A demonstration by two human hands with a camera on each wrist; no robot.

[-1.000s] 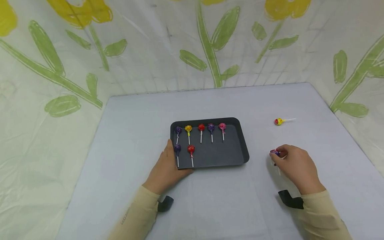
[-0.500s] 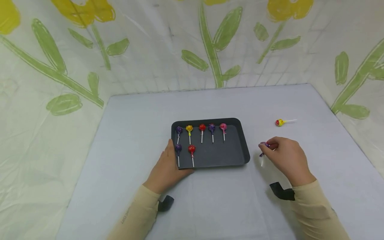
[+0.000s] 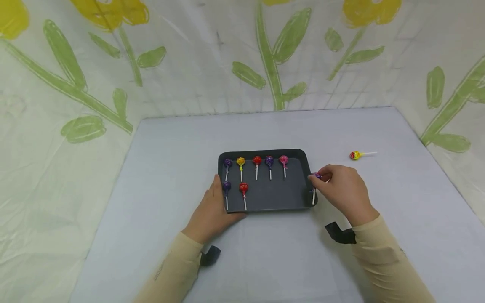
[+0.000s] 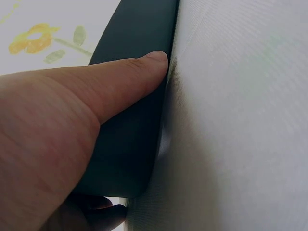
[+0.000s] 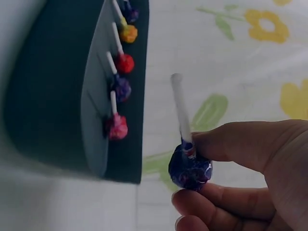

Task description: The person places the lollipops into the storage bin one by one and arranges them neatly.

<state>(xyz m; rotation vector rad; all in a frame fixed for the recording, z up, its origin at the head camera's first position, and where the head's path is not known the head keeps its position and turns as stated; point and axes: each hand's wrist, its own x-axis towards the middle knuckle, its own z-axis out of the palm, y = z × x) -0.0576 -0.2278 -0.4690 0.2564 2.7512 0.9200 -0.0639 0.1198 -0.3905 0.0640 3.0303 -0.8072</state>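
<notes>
A dark grey baking tray [image 3: 280,195] lies on the table with several wrapped lollipops in it. Five stand in the back row, ending with a pink lollipop [image 3: 283,160]; a purple one [image 3: 226,186] and a red lollipop [image 3: 243,187] lie in front at the left. My left hand [image 3: 207,212] holds the tray's front left corner, thumb [image 4: 130,79] flat along the outer wall. Between thumb and fingertips my right hand [image 3: 342,189] pinches a purple-wrapped lollipop [image 5: 188,168] by its head. It overlaps the tray's right rim in the head view, its white stick pointing toward me.
One yellow and red lollipop [image 3: 355,155] lies on the white table [image 3: 170,160] beyond the right hand, stick to the right. A white curtain [image 3: 204,54] painted with flowers hangs behind the table and along its sides.
My right hand has carried the purple lollipop leftward from the right part of the table to the tray's right rim. The left hand has stayed at the tray corner.
</notes>
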